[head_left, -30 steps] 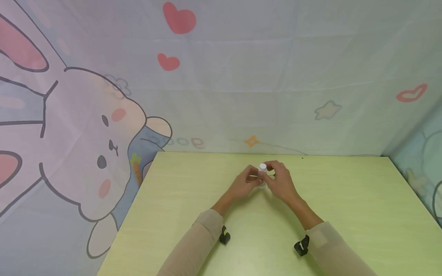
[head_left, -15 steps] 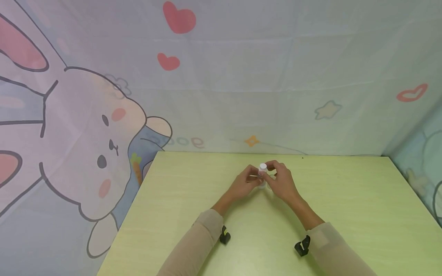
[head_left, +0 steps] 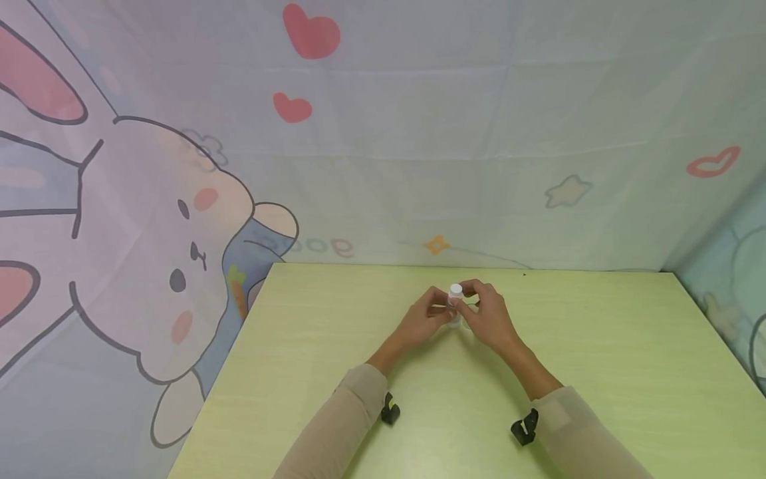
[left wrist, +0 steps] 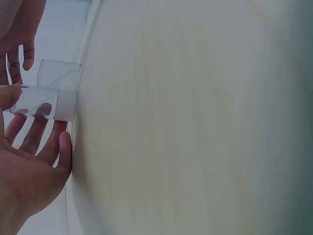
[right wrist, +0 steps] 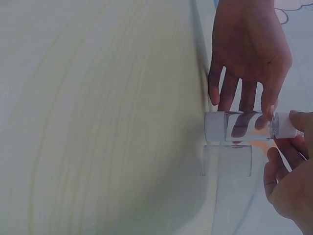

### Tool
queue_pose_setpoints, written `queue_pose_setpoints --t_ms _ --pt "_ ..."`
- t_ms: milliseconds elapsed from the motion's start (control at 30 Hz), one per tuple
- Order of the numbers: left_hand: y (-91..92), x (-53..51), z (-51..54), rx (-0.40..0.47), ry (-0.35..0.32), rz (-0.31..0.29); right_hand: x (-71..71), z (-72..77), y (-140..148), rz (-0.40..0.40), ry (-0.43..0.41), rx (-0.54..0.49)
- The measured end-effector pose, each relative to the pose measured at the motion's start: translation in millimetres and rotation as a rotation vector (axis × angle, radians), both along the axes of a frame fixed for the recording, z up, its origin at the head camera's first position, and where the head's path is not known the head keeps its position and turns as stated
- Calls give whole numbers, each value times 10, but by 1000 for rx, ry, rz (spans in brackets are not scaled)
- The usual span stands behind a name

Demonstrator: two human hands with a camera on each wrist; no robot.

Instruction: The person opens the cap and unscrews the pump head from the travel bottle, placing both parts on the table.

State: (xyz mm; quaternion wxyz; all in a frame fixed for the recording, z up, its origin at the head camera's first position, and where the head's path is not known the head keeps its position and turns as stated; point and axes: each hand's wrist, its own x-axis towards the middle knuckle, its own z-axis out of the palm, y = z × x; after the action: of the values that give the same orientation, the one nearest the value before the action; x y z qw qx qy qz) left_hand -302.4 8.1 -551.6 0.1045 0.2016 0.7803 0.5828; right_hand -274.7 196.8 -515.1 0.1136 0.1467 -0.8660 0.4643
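A small clear bottle (right wrist: 247, 132) with a white base (right wrist: 215, 126) and a white cap (head_left: 456, 289) stands upright on the table. My left hand (head_left: 421, 322) holds its clear body, thumb on one side and fingers on the other. My right hand (head_left: 489, 316) pinches the cap, its thumb (right wrist: 299, 120) on the near side; the far fingers are partly hidden. In the left wrist view the clear body (left wrist: 36, 100) shows the fingers behind it. Right beside the bottle stands a short clear cup-shaped cover (right wrist: 227, 160), which nothing touches but perhaps the bottle; I cannot tell.
The pale yellow-green table (head_left: 335, 299) spreads around both hands. Its back edge meets a hanging cloth (head_left: 419, 133) printed with a rabbit and hearts. Black wrist-worn devices (head_left: 524, 428) sit by both sleeves. A dark cable (head_left: 755, 352) hangs at the far right.
My right hand has shifted very slightly to the right at the cap since one second ago. The left hand and the bottle stay practically where they were.
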Motion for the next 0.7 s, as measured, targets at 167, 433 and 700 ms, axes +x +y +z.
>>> queue_pose_setpoints --t_ms 167,433,700 --pt "-16 -9 -11 29 -6 -23 0 10 4 11 -9 -1" --pt "-30 -9 -2 33 -25 -46 -15 2 17 18 -11 0" --pt "-24 2 22 40 -35 -53 -8 18 20 30 -13 2"
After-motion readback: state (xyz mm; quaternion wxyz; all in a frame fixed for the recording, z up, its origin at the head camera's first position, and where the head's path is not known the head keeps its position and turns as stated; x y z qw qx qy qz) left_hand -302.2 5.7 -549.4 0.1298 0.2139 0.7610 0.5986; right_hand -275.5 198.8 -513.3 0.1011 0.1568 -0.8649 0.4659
